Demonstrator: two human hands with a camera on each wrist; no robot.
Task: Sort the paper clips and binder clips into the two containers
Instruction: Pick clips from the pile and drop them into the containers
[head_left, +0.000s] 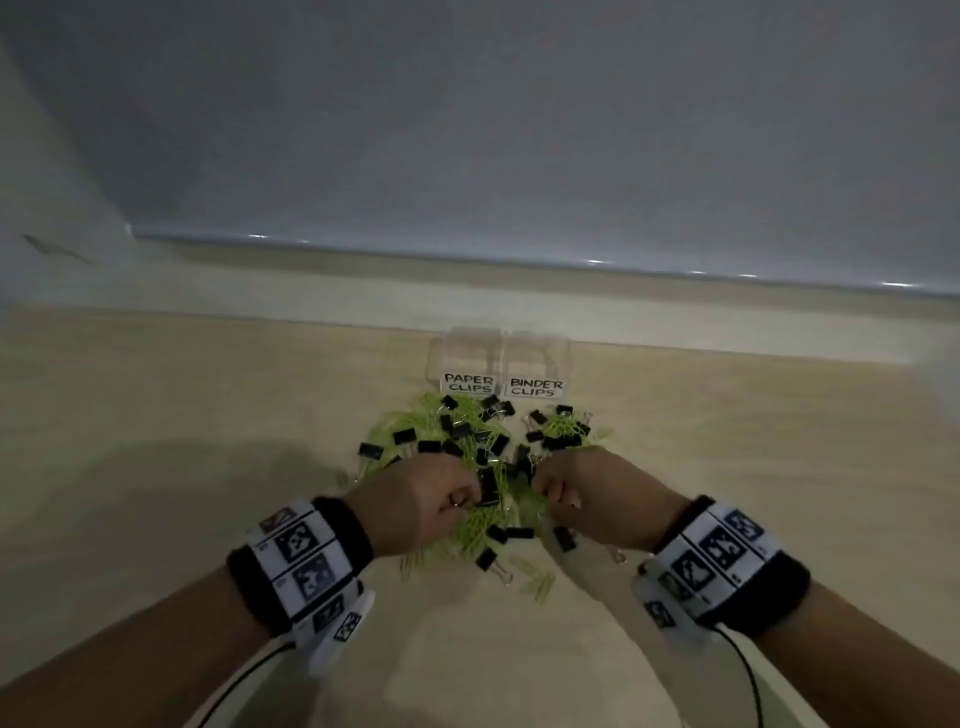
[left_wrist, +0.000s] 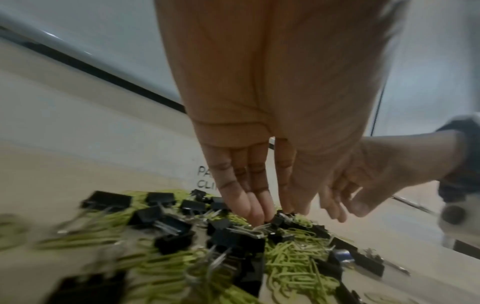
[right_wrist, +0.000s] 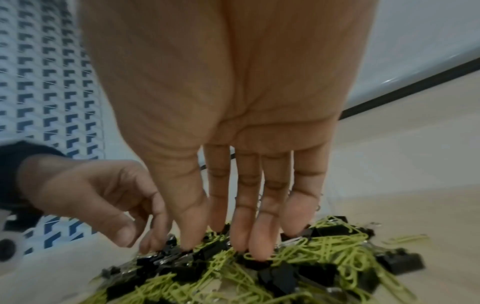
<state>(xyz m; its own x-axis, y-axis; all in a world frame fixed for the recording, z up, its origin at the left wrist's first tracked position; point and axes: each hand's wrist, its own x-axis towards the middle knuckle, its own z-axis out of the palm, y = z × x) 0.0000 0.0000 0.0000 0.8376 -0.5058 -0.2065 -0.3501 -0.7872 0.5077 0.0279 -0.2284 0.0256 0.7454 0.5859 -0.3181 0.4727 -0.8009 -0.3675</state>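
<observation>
Both hands, left hand and right hand, dig straight-fingered, gripping nothing, into tangled paper clips; stiff binder clips look easiest pinched by their bodies.

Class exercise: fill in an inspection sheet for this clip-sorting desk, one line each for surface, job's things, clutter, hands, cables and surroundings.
Surface: pale wood-look table.
Job's things: green paper clips and black binder clips mixed in one pile; PAPER CLIPS container and BINDER CLIPS container look empty.
Clutter: nothing seen.
Hands: left hand and right hand reach into the pile; grip unclear.
Cables: black cable from the right wristband.
Surroundings: grey wall.
</observation>
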